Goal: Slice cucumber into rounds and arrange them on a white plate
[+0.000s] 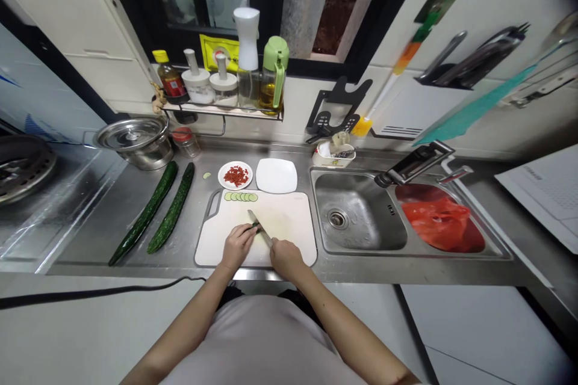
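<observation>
My right hand [286,257] is closed around the handle of a kitchen knife [262,228], whose blade slants up and left over the white cutting board [289,210]. Under the fingers of my left hand [237,245] is a small dark green piece of cucumber [255,225], mostly hidden, with the blade right against it. A row of several thin cucumber slices [241,197] lies along the board's top edge. Behind the board stand a white plate of chopped red pieces [235,187] and a square white plate [276,175]. Two whole cucumbers [149,210] lie to the left.
One cucumber slice [206,175] lies on the steel counter. A lidded steel pot [139,141] and a red-capped jar [186,142] stand at the back left. To the right are the sink [361,240], its faucet [415,163] and a red bag [440,225]. A condiment shelf [221,109] hangs above.
</observation>
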Demonstrator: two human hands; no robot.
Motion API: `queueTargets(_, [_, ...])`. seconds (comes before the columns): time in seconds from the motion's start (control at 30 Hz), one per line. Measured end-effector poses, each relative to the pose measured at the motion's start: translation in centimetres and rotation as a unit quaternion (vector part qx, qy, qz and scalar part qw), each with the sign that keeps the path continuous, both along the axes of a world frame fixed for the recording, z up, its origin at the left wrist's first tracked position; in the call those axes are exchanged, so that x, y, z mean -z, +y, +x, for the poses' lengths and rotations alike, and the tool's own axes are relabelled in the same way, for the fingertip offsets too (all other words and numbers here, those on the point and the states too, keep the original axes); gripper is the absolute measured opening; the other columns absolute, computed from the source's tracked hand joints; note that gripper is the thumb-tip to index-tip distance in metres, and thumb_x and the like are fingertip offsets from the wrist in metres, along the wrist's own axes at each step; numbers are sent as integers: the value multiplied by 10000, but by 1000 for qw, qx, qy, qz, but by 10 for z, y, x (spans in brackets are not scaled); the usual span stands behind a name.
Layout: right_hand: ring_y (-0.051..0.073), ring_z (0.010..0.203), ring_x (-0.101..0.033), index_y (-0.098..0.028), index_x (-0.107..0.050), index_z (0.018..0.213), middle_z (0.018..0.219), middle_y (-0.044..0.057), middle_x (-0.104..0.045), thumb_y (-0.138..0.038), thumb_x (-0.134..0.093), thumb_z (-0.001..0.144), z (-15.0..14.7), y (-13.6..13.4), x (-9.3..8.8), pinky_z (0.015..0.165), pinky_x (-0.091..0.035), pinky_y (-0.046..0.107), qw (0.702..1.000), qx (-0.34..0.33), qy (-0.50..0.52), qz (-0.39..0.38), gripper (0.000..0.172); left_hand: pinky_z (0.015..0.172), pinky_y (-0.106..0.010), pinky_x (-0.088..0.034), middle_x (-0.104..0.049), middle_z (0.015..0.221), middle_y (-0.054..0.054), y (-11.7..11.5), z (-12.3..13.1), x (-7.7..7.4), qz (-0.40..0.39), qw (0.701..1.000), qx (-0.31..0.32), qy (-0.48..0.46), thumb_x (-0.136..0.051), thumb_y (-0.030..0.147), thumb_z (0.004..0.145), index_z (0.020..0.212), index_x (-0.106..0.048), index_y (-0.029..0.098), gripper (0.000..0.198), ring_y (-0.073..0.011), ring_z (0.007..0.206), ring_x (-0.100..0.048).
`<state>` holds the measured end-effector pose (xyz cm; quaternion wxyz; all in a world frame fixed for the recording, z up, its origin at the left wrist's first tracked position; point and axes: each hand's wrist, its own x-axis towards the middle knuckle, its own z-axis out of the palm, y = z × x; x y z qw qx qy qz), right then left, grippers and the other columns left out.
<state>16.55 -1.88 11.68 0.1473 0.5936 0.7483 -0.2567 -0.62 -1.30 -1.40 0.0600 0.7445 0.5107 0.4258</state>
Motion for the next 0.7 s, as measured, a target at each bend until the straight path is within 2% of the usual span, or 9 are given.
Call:
queueTargets(0.33, [271, 952, -647, -123, -599, 1077, 961, 179, -684, -135, -376, 884, 12, -22, -8, 725, -437, 323, 1000, 7, -11, -26, 296, 889, -372, -533, -679, 1038, -70, 0, 0, 0, -16, 1000, 1, -1, -512, 241, 904, 1059, -690, 238, 236, -183, 989, -624])
queueTargets(0.7, [254, 947, -652, -122, -611, 1062, 974, 171, -687, -134, -378, 874, 6, -13, -2, 742, -457, 326, 1000, -3, -6, -6, 299, 887, -364, -523, -670, 1048, -71, 0, 1, -3, -10, 1000, 4, 6, -515, 224, 900, 1037, -693, 230, 225, -179, 976, -615])
